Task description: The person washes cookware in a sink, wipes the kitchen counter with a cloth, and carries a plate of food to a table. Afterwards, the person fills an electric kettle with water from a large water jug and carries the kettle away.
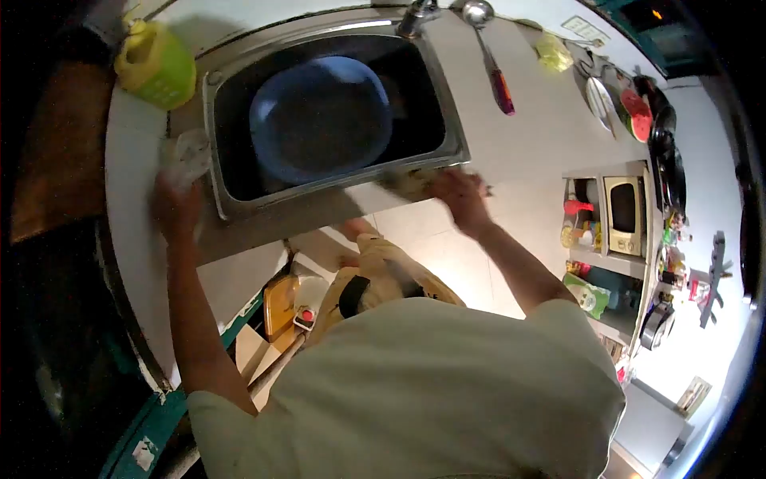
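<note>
At the sink (461, 144) set in the table (519, 144), two bare hands, well apart, one near each front corner. Left hand (177, 206): by the left rim, motion-blurred, fingers toward a clear, see-through item (192, 155); looks in contact, but can't tell if it's clamped on it or how far open. Right hand (463, 195): at the front right corner of the sink, palm down, fingers bent and slightly apart, near a blurred dark-and-tan item (408, 183) along the front rim; can't tell if gripped or just touched, opening unclear.

Left arm roughly upright in view, forearm reaching forward from the sleeve. Right forearm slants forward and inward from the right shoulder, wrist near the table's front edge.

Blue basin (319, 120) inside the sink, between the hands and beyond them, neither hand on it. Its inside is dark, contents unclear. Faucet (415, 17) at the back rim. Yellow-green jug (159, 68) left of the sink, beyond the clear item. Ladle (491, 60) lies right of the sink, bowl to the back, red-and-purple handle toward the person. Yellowish plastic bag (554, 53) further right, watermelon piece (636, 114) near the far right edge.
</note>
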Demonstrator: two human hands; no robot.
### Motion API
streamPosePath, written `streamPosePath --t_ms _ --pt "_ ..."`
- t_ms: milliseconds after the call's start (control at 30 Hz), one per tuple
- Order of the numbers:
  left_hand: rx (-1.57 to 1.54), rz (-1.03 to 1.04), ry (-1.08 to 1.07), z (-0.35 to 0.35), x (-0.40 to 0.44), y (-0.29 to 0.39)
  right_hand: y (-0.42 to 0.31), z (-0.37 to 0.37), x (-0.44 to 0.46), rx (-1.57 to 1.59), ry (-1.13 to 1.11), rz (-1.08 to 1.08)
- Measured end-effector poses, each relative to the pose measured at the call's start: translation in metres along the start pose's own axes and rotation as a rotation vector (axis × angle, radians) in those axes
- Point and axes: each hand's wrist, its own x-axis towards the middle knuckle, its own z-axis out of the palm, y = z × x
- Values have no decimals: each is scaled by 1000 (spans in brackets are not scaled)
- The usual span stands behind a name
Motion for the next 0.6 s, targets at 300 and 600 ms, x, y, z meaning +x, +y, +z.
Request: streamPosePath --t_ms 300,600 --pt "-187 215 275 6 -27 -13 98 3 -56 403 714 849" --pt "-433 8 59 -10 -94 -4 150 51 113 -195 415 761"
